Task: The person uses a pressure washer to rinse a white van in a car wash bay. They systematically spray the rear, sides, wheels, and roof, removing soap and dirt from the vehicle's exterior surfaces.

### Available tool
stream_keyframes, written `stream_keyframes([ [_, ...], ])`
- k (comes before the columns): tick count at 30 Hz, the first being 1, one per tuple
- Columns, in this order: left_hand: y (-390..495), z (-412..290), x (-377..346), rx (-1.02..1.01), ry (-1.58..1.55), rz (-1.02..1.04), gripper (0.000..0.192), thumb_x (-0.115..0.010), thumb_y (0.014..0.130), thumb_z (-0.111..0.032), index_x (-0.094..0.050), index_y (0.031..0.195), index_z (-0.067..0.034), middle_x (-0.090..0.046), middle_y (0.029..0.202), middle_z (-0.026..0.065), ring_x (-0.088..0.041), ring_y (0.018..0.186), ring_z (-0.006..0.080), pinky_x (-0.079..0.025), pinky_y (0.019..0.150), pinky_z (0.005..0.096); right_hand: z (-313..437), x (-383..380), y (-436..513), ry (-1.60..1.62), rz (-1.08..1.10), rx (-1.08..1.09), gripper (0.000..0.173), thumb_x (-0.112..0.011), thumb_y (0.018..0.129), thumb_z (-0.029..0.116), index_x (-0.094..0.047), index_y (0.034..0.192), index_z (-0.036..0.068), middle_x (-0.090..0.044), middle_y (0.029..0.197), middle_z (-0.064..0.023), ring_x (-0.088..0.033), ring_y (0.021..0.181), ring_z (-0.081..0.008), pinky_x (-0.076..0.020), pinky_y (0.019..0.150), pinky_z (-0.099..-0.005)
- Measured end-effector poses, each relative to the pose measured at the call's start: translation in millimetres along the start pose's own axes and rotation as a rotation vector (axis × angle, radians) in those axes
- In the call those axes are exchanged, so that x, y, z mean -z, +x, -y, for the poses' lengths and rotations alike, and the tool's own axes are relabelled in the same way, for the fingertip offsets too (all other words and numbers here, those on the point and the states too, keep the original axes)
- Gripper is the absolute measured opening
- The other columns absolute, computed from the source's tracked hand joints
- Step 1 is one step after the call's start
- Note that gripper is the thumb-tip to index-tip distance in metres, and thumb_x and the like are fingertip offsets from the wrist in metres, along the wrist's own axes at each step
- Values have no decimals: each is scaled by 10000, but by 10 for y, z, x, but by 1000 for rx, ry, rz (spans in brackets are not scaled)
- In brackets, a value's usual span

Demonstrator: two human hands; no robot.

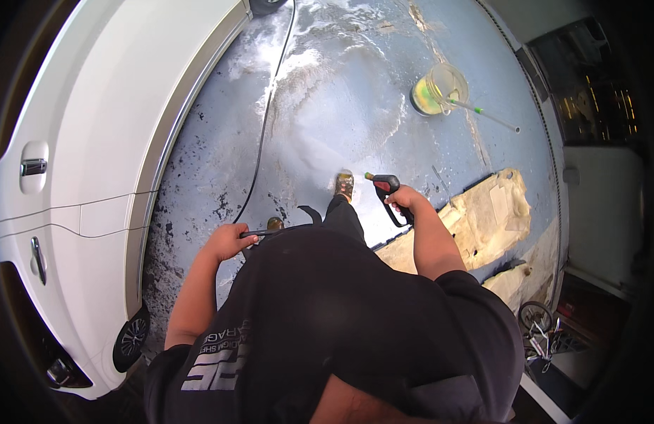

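My right hand grips a black and red pressure-washer spray gun by its handle. The nozzle, with a greenish tip, points left over the wet floor, near my right shoe. At my left side, my left hand is closed around a black hose. From there the hose runs up the floor along the car and out at the top of the view. Part of it, on my side of the hand, passes in front of my dark shirt and is then hidden.
A white car fills the left side. White suds lie on the blue painted floor. A clear bucket holds a green-banded pole. Stained tan matting lies to the right. A bicycle stands at lower right.
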State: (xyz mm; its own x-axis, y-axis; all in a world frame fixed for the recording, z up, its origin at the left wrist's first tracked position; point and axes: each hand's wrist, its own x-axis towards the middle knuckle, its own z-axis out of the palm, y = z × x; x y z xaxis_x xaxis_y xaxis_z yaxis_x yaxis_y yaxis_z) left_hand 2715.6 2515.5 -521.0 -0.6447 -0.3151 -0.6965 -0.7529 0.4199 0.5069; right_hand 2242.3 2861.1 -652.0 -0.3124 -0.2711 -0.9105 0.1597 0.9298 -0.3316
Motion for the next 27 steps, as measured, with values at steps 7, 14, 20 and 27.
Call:
stream_keyframes([
  [7,127,-904,56,219,43,47,553,-804,863,-585,-718,911,-42,-695,769,203,-683,759,388,-498,680,492,1003,1687,991,-135,-268,173,380,-841,805,137,-688,1125,0,-710,770,-125,-681,613,-241,-543,575,-414],
  [14,-600,-599,156,843,443,-242,287,-766,939,-452,-786,1084,-206,-674,1438,52,-584,1407,343,-287,1231,693,2061,3252,1305,482,-316,196,122,-739,921,129,-633,917,69,-562,678,-29,-542,535,-176,-479,534,-389],
  [20,268,-1156,358,-71,-651,-1200,263,-615,1121,-340,-552,1034,-99,-618,1472,202,-535,1408,257,-414,1136,408,2347,2934,1385,268,-370,269,151,-777,897,152,-653,896,67,-597,691,-41,-556,550,-184,-443,544,-386],
  [27,-13,-2785,-371,-546,-1646,-96,594,-507,1050,-660,-554,901,-87,-622,1418,363,-588,1398,434,-475,1178,548,2677,2684,1311,256,-361,341,240,-812,879,164,-653,1020,54,-614,734,-67,-576,577,-206,-493,562,-401],
])
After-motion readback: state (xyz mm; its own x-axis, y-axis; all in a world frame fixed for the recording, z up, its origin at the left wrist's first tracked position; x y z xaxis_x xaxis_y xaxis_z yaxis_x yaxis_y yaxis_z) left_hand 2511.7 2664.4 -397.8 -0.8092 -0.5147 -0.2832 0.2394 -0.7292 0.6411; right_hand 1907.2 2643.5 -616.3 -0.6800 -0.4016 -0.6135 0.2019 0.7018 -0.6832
